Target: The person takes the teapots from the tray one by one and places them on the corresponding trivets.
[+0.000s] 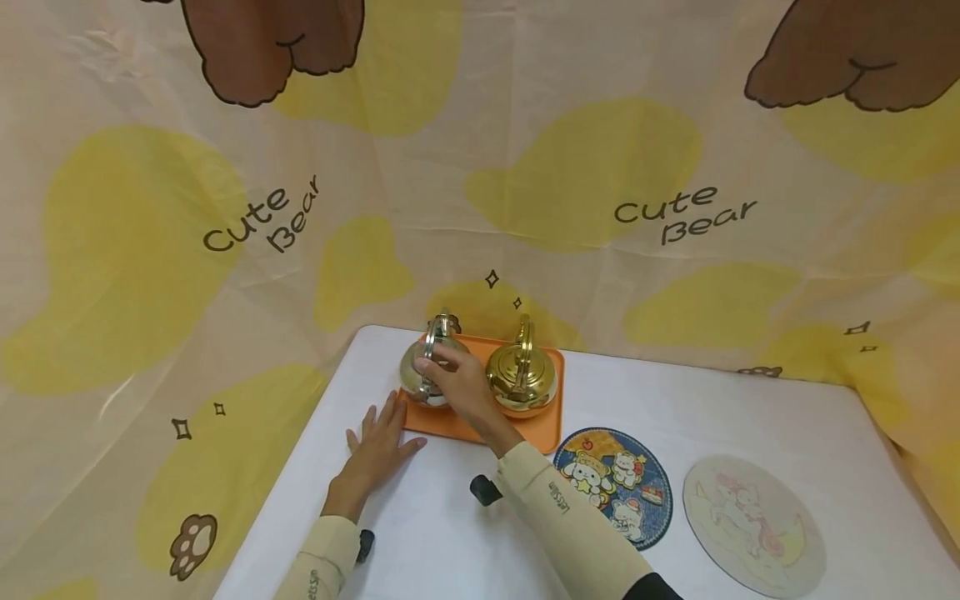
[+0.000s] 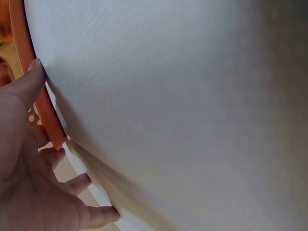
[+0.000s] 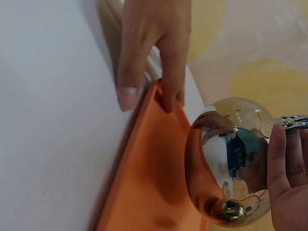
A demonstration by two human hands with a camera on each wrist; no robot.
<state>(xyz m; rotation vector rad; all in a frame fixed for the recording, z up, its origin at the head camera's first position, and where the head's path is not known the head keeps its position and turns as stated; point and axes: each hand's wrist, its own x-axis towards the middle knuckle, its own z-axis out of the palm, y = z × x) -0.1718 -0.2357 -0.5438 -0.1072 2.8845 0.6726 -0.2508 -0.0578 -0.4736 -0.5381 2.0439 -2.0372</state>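
Observation:
A shiny silver teapot (image 1: 415, 372) is at the left end of an orange tray (image 1: 442, 425). My right hand (image 1: 467, 385) grips its upright handle from the right. In the right wrist view the teapot's rounded body (image 3: 226, 159) hangs close over the tray, with the right fingers (image 3: 278, 163) at the handle. My left hand (image 1: 377, 450) has its fingers spread at the tray's front left corner. The left wrist view shows the thumb (image 2: 33, 79) against the tray's orange edge (image 2: 48, 113) and the other fingers stretched past the corner.
A gold teapot (image 1: 521, 379) stands on the tray's right half, right beside my right hand. Two round mats lie to the right on the white table (image 1: 600, 392): a blue cartoon mat (image 1: 652, 517) and a pale one (image 1: 750, 533). A printed cloth (image 1: 555, 275) hangs behind the table.

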